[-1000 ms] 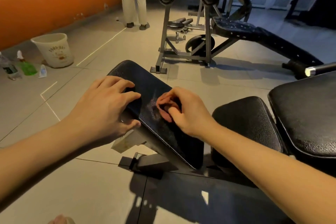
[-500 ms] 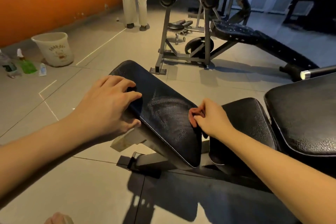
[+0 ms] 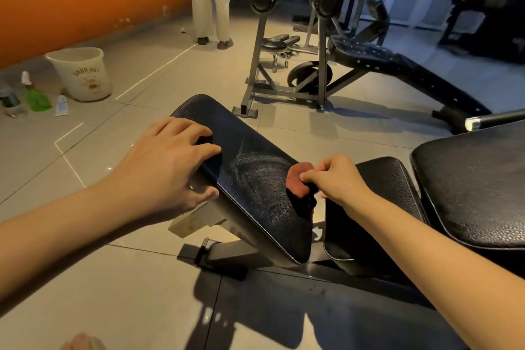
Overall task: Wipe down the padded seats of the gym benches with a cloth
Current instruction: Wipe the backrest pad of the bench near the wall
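My left hand (image 3: 167,165) lies spread on the left edge of the tilted pad (image 3: 255,173). Its fingers are nearly straight and the thumb is at the side; it grasps nothing and only steadies the pad. My right hand (image 3: 338,182) pinches the red cloth (image 3: 298,182), bunched, at the pad's right edge, just beside the small seat (image 3: 389,185). Pale streaks show on the middle of the pad. I judge that the edge is the step now. To do it well, I should flatten the cloth under more fingers and follow the seam down to the lower corner, with the left hand pressing so the pad does not rock.
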A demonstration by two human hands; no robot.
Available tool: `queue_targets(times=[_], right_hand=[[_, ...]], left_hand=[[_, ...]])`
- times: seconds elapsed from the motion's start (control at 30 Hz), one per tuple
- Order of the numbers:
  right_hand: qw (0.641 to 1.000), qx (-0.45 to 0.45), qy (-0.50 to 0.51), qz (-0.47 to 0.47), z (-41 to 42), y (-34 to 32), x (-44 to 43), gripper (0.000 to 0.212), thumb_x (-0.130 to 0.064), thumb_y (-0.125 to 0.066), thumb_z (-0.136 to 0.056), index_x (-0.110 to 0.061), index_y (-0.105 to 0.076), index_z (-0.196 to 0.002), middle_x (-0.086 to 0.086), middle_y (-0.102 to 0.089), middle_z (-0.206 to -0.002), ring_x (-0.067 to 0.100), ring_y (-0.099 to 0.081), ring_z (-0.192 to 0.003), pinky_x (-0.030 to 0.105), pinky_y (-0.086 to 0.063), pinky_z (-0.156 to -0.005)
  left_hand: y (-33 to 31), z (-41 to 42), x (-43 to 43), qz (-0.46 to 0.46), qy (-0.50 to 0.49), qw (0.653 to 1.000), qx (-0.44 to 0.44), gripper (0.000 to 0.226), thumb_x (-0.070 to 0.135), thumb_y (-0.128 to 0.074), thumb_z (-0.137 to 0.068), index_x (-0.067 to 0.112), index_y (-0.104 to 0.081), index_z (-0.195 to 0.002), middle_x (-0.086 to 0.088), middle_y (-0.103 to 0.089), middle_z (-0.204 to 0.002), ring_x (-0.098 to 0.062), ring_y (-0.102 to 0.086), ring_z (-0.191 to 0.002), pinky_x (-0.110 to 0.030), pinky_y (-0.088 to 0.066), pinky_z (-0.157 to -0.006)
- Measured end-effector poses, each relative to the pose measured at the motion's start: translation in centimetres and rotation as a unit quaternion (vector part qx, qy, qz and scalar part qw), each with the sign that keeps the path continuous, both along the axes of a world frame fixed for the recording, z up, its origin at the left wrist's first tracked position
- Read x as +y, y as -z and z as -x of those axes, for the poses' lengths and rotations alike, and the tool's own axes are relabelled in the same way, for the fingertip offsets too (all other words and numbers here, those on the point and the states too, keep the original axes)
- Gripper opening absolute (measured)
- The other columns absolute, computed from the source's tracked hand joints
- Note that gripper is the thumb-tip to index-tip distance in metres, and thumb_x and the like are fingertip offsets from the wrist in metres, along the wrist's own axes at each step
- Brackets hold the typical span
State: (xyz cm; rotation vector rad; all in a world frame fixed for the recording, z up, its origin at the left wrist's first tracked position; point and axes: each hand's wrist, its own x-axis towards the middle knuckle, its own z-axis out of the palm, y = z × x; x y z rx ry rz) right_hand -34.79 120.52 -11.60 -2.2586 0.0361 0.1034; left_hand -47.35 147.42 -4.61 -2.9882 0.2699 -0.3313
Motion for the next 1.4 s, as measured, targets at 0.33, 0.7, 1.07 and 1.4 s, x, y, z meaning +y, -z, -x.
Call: queue_targets(times=[0.33,0.7,1.07,1.4], right_hand=[[0.994,0.077,0.000,-0.076,0.7,-1.7,0.2,0.014,-0.006,-0.076,-0.084,0.000,-0.064,-0.079,0.019,-0.065,-0.079,0.028,-0.065,-0.068,0.040,-0.063,-0.063],[0.950,0.205,-0.055,-0.230,2.1,-3.9,2.2,0.028,-0.021,-0.072,-0.089,-0.006,-0.068,-0.112,0.019,-0.076,-0.100,0.026,-0.072,-0.074,0.033,-0.060,-0.068],[0.940,0.152,-0.205,-0.224,2.3,-4.6,-0.4,0.021,-0.001,-0.070,-0.089,0.007,-0.069,-0.109,0.018,-0.074,-0.102,0.031,-0.071,-0.098,0.052,-0.054,-0.101],[0.957,0.133,-0.208,-0.152,2.2,-6.1,-1.0,0.014,-0.024,-0.073,-0.091,-0.010,-0.075,-0.091,0.005,-0.074,-0.087,0.015,-0.068,-0.080,0.030,-0.049,-0.075]], left_hand=[[0.2,-0.2,0.1,0.012,0.008,1.000,-0.010,0.072,0.071,-0.059,-0.082,0.034,-0.054,-0.143,0.001,-0.048,-0.150,-0.025,-0.034,-0.144,-0.043,-0.025,-0.120],[2.2,-2.7,-5.3,0.131,0.113,0.985,-0.003,0.050,0.061,-0.059,-0.089,0.034,-0.063,-0.132,0.012,-0.064,-0.121,-0.011,-0.053,-0.111,-0.036,-0.043,-0.100],[1.0,-6.2,-5.9,0.395,0.058,0.916,0.032,0.012,0.027,-0.064,-0.094,0.024,-0.067,-0.083,0.008,-0.069,-0.078,-0.007,-0.063,-0.077,-0.033,-0.049,-0.074],[-0.2,-8.1,-6.4,0.410,0.080,0.905,0.078,0.010,0.023,-0.064,-0.098,0.019,-0.073,-0.097,0.008,-0.075,-0.092,-0.007,-0.069,-0.089,-0.035,-0.054,-0.089]])
